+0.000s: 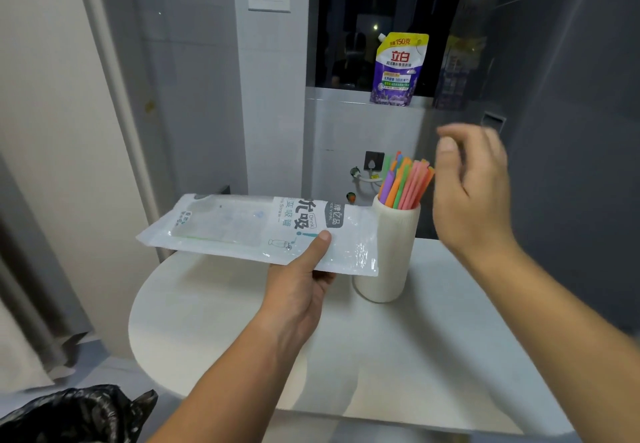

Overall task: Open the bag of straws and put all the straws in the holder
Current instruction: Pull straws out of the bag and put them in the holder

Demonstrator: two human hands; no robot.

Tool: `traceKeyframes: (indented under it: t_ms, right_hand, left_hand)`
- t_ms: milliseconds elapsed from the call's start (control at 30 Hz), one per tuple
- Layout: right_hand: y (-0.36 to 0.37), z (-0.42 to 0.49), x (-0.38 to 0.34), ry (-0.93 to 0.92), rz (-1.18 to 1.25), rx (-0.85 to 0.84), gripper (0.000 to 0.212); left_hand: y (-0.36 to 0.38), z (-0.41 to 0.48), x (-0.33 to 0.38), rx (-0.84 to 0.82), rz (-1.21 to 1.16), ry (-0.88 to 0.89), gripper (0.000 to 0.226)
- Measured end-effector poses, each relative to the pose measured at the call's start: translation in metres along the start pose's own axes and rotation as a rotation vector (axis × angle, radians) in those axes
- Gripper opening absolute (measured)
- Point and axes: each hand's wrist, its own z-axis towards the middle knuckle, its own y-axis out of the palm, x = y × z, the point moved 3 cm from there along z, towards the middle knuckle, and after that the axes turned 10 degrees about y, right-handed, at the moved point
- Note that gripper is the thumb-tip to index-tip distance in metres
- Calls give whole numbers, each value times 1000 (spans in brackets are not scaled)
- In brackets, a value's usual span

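Left hand [298, 286] pinches the bag [242, 227]; right hand [471, 186] hangs empty beside the straws [405, 182].
The left thumb lies on top of the bag's near edge, fingers beneath. The film looks thin, light, slick and floppy, nearly flat, so a mid-length grip likely keeps it level. The right hand is blurred, fingers loosely bent, seemingly holding nothing. The straws stand bunched in the holder [388, 252] on the table [242, 338]; light and crushable, they are probably best gathered by their tops.

The white table [225, 331] has a round end. A white holder [388, 252] stands upright on it. The table top spreads left of the holder and in front of it.
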Motion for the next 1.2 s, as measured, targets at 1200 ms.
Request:
traceKeyframes:
  t_ms: [1200]
  right_hand:
    - [52, -127, 31, 1345, 1039, -639, 11]
  left_hand:
    - [-2, 4, 25, -219, 502, 233, 31]
